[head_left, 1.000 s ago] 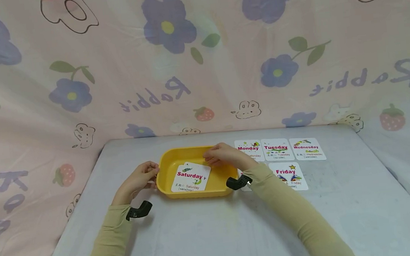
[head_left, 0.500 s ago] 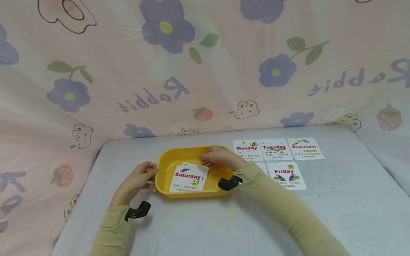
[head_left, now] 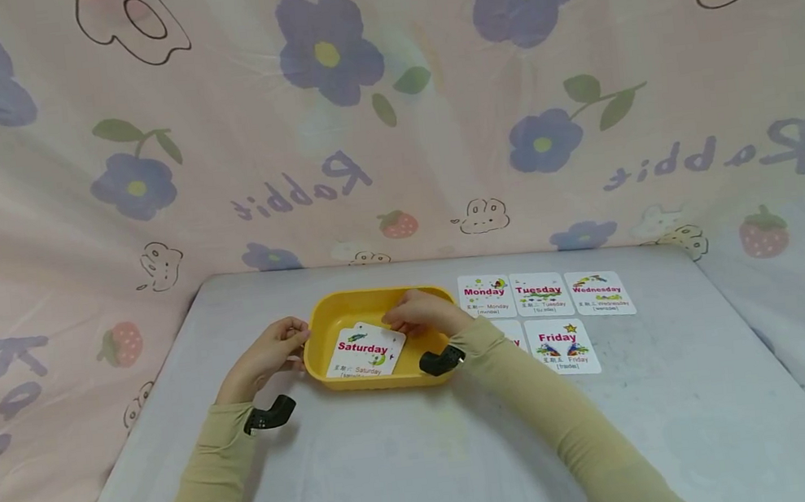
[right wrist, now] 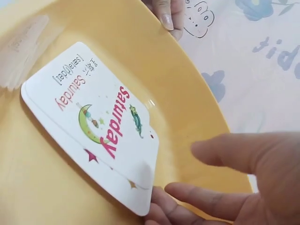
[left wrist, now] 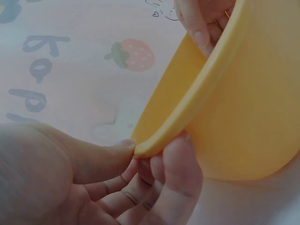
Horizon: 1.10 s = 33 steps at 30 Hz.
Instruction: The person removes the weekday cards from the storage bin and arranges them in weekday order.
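Observation:
A yellow tray (head_left: 430, 346) sits on the grey table. In it lies a white "Saturday" card (head_left: 365, 351), with the edge of another card showing beneath it. My left hand (head_left: 292, 341) pinches the tray's left rim (left wrist: 161, 140) between thumb and fingers. My right hand (head_left: 401, 321) reaches into the tray at the card's far right corner. In the right wrist view its fingertips (right wrist: 176, 191) touch the corner of the Saturday card (right wrist: 98, 122), and the thumb is held apart above it.
Right of the tray lie the cards Monday (head_left: 484, 295), Tuesday (head_left: 540, 294), Wednesday (head_left: 598, 292) and Friday (head_left: 561, 345); one more card (head_left: 513, 333) is partly hidden under my right sleeve. A flowered cloth hangs behind the table.
My right hand has shifted left across the tray, and the Saturday card has slid slightly left with it. The left hand keeps its hold on the rim.

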### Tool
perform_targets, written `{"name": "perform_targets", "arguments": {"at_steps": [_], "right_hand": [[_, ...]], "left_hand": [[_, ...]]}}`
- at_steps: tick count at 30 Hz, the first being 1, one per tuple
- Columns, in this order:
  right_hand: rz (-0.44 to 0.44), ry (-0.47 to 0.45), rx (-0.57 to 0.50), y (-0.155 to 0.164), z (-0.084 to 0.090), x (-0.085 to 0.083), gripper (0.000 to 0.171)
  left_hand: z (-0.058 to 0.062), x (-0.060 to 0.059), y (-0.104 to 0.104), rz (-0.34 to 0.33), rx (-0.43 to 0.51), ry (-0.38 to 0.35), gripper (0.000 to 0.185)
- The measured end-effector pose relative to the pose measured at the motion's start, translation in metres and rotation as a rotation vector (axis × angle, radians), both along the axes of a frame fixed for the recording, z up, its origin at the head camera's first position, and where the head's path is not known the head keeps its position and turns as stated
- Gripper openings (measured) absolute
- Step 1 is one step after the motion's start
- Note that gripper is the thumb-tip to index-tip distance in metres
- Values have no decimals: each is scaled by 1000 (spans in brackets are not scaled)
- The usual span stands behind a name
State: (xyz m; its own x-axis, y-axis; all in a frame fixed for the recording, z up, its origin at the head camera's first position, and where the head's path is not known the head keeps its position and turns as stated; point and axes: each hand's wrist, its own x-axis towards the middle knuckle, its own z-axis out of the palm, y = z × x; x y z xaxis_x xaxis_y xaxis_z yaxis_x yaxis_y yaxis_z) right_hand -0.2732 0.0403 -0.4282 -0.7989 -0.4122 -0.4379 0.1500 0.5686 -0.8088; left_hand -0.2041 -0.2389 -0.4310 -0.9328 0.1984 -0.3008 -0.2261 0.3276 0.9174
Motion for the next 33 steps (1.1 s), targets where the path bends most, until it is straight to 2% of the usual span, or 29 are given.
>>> {"name": "perform_targets", "arguments": {"at_steps": [5,15,26,33], "right_hand": [[29,29,26,-3,-1,0,15],[4,99,68,-6,1,3,24],[-20,110,64,-6,0,3,23],[-39,97,68,1,6,2,20]], "left_hand": [[-1,0,-1,-2,1,1,24],[1,1,0,1,-4,6,24],[1,-1,0,-3,-8,5,25],[2,-1,-1,-5,-15,-6,28]]}}
